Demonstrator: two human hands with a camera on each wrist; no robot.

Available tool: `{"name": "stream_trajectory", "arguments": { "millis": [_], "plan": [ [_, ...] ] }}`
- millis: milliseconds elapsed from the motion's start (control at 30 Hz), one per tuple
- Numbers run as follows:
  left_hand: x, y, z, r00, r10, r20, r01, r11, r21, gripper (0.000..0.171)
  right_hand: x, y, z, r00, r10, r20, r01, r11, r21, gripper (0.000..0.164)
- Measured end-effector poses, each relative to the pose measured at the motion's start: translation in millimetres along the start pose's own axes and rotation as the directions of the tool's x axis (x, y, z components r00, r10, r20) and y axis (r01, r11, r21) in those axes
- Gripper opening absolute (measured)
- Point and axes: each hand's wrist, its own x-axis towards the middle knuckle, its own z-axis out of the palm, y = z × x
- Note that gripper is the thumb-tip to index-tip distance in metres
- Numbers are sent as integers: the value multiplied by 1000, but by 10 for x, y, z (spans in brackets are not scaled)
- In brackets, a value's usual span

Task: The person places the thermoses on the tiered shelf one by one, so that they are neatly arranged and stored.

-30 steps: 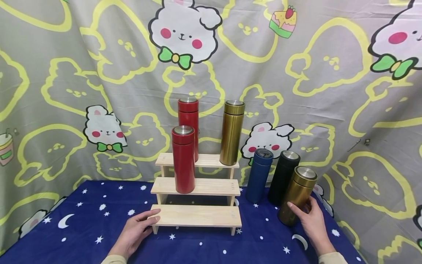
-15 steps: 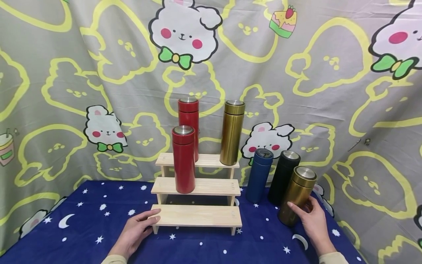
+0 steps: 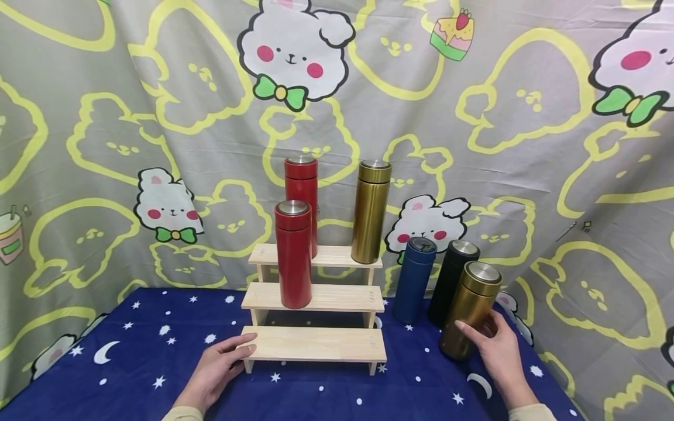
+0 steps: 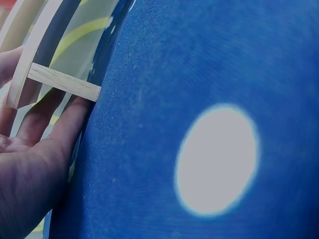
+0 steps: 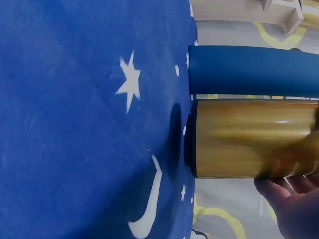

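My right hand [image 3: 500, 351] grips the lower half of a gold thermos [image 3: 471, 310] with a silver lid, thumb on its near side. The thermos is slightly tilted; in the right wrist view its dark base [image 5: 190, 139] is close over the cloth, beside a shadow. My left hand [image 3: 217, 365] holds the left end of the lowest tier of a wooden three-step stand [image 3: 316, 345], with a thumb or finger over the board and other fingers along its leg [image 4: 65, 82]. A red thermos [image 3: 295, 257] stands on the middle step. Another red thermos [image 3: 301, 187] and a gold one [image 3: 371, 213] stand on the top step.
A blue thermos [image 3: 415, 280] and a black thermos [image 3: 453, 286] stand on the dark blue star-patterned cloth [image 3: 295, 397], right of the stand and behind the held thermos. A grey cartoon-print curtain [image 3: 210, 146] hangs behind the table.
The gold thermos in my right hand has shifted a little left and upward, off its earlier spot. My left hand stays at the stand's end, and the other thermoses have not moved.
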Motion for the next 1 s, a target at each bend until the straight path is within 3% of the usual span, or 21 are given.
{"name": "stream_trajectory", "arguments": {
  "millis": [633, 1000],
  "plan": [
    [-21, 2, 10, 1000, 6, 2, -6, 1000, 12, 40, -46, -273, 118, 994, -104, 33, 101, 993, 67, 63],
    [-13, 1, 4, 1000, 5, 7, -5, 1000, 11, 40, -62, -420, 226, 990, -110, 87, 101, 990, 98, 66]
  ]
}}
